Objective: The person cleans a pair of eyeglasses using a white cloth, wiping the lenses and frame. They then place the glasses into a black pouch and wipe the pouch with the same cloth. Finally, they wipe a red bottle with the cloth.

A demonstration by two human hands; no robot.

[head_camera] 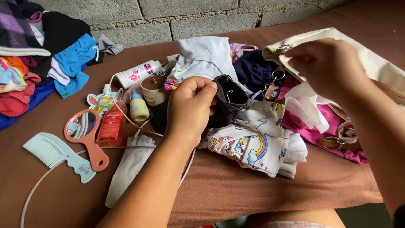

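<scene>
My left hand (190, 109) grips a small black pouch (228, 101) with a metal clasp, holding it over a white cloth printed with unicorns and rainbows (253, 145). My right hand (327, 63) is raised at the right, its fingers pinched on the top edge of a cream bag (375, 63) near the bag's metal ring. A pink garment (314, 126) and a white cloth (303, 103) lie just below that hand. White folded fabric (204, 57) sits behind the pouch.
On the brown sheet at left lie a pale blue comb (55, 154), a pink hand mirror (86, 133), a red bottle (112, 126), a white bottle (137, 74), a small brown cup (154, 88), a white cable (40, 183) and a heap of clothes (38, 59). A block wall (168, 17) stands behind.
</scene>
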